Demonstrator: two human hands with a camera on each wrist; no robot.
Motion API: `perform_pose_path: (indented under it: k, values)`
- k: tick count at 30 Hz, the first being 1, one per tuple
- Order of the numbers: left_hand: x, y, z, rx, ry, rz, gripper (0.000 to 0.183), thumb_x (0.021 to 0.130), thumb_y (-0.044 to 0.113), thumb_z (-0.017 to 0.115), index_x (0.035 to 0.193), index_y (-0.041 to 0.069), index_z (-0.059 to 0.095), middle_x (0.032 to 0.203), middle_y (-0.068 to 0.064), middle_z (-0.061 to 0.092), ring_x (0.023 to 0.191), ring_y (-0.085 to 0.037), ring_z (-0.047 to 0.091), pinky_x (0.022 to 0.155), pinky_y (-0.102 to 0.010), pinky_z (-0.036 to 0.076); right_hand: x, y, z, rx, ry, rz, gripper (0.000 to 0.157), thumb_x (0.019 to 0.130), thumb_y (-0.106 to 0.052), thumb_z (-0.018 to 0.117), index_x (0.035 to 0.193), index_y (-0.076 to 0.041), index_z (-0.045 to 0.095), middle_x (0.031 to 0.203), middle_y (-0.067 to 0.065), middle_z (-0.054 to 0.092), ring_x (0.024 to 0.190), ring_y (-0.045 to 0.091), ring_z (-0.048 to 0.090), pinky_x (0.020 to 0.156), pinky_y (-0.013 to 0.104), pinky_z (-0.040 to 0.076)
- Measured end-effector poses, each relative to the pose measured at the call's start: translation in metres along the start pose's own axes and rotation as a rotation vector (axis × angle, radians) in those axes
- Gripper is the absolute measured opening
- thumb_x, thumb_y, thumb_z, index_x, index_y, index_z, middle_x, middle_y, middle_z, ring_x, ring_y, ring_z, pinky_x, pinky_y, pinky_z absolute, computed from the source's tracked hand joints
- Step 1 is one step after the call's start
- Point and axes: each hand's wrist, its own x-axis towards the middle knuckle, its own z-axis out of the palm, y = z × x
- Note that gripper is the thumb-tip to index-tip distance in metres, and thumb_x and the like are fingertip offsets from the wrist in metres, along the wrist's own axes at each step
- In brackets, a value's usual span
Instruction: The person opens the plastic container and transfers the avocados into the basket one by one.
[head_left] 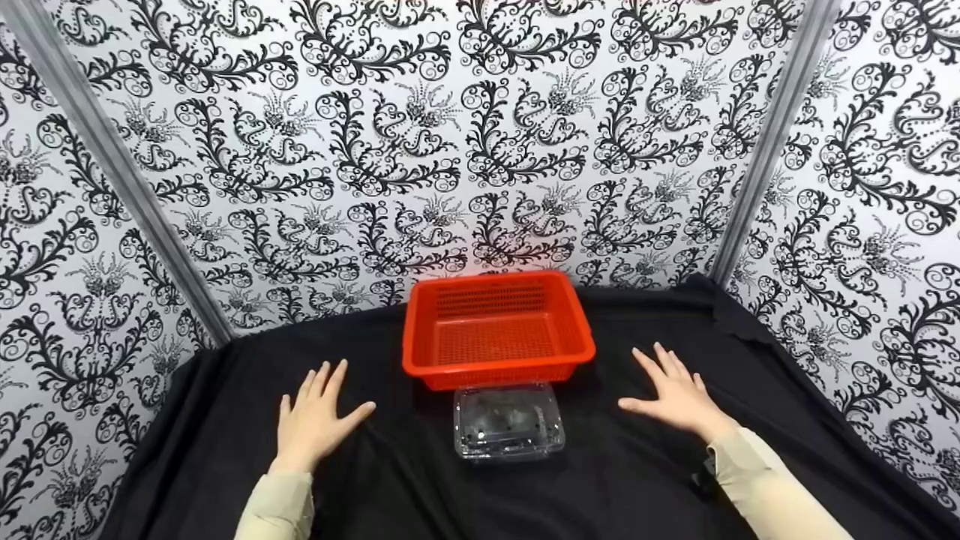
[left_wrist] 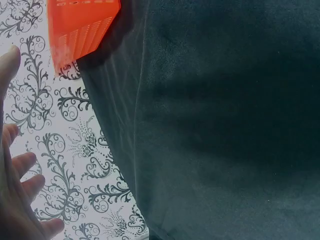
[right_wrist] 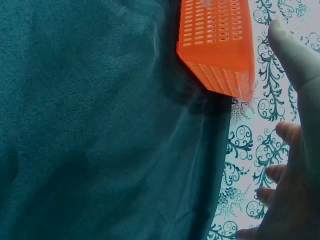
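Observation:
A red plastic basket (head_left: 499, 369) with slotted walls stands at the back of the black-covered table. Right in front of it is a clear plastic clamshell box (head_left: 508, 424), its lid down; small dark spots show on it. My left hand (head_left: 311, 424) is spread over the cloth to the left of both, holding nothing. On the other side my right hand (head_left: 679, 394) is spread the same way, thumb toward the box, also bare. Each wrist view catches a side of the basket, with the left fingers (left_wrist: 32, 187) and right fingers (right_wrist: 275, 172) at the frame edge.
Black cloth (head_left: 390, 480) with soft folds covers the table. Behind and at both sides rise white panels (head_left: 405, 150) with black scroll patterns, joined by grey posts (head_left: 776, 142). The basket's rear is close to the back panel.

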Motion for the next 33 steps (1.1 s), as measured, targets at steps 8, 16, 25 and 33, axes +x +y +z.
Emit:
perform_pose_path:
  k: [8, 16, 25, 33]
  values:
    - [0.0, 0.005, 0.002, -0.003, 0.005, 0.023, 0.095, 0.08, 0.079, 0.048, 0.152, 0.02, 0.031, 0.155, -0.016, 0.028, 0.142, -0.038, 0.021, 0.106, -0.071, 0.012, 0.001, -0.003, 0.006, 0.015, 0.019, -0.02, 0.095, 0.078, -0.063, 0.068, 0.151, -0.014, 0.031, 0.156, 0.026, 0.012, 0.14, 0.05, 0.01, 0.101, 0.077, 0.01]
    - [-0.001, 0.009, 0.009, 0.011, 0.017, 0.042, 0.094, 0.079, 0.079, 0.049, 0.151, 0.02, 0.034, 0.154, -0.014, 0.031, 0.141, -0.038, 0.025, 0.104, -0.073, 0.014, -0.001, -0.012, 0.008, 0.033, 0.042, -0.052, 0.094, 0.078, -0.06, 0.071, 0.15, -0.011, 0.034, 0.155, 0.028, 0.016, 0.139, 0.051, 0.014, 0.1, 0.078, 0.013]
    - [-0.003, 0.016, 0.016, 0.007, 0.018, 0.054, 0.093, 0.079, 0.078, 0.052, 0.15, 0.02, 0.036, 0.153, -0.013, 0.033, 0.141, -0.037, 0.025, 0.105, -0.072, 0.015, -0.002, -0.015, 0.009, 0.035, 0.035, -0.06, 0.092, 0.078, -0.056, 0.072, 0.15, -0.011, 0.034, 0.155, 0.028, 0.016, 0.14, 0.05, 0.014, 0.1, 0.078, 0.013]
    - [-0.003, 0.019, 0.024, 0.015, 0.007, 0.065, 0.093, 0.079, 0.08, 0.049, 0.151, 0.023, 0.035, 0.154, -0.011, 0.032, 0.141, -0.035, 0.025, 0.105, -0.072, 0.015, -0.002, -0.021, 0.013, 0.034, 0.033, -0.063, 0.094, 0.077, -0.06, 0.071, 0.15, -0.012, 0.034, 0.156, 0.024, 0.018, 0.14, 0.049, 0.015, 0.101, 0.077, 0.012]
